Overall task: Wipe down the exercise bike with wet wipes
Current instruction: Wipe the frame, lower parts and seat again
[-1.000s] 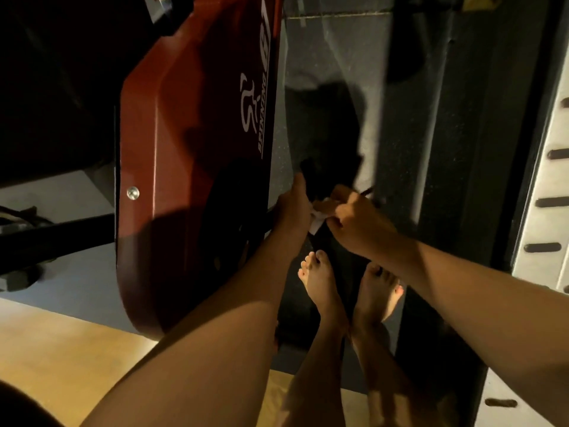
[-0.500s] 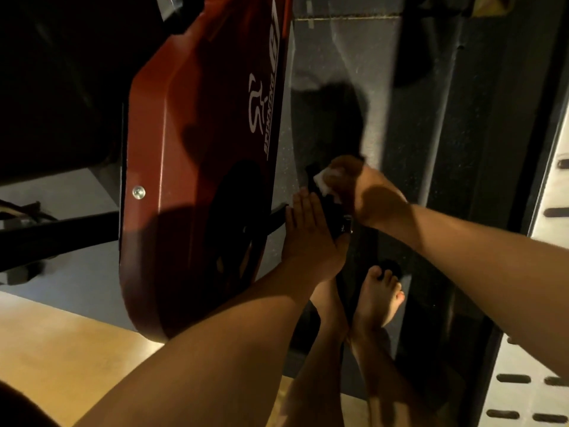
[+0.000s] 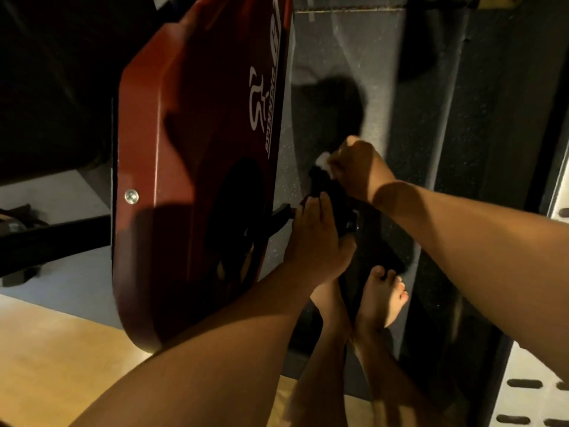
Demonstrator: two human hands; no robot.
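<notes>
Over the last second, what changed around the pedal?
The right hand, holding the wet wipe, slid it along the pedal to its far end. The left hand shifted to lie flat on the pedal's near side. The red bike housing stayed put.

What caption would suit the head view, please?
Right hand presses white wet wipe on black bike pedal; left hand rests on it.

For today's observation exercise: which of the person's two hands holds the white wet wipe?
The right hand: it pinches the wet wipe at the black pedal, while the left hand rests bare on that pedal.
</notes>
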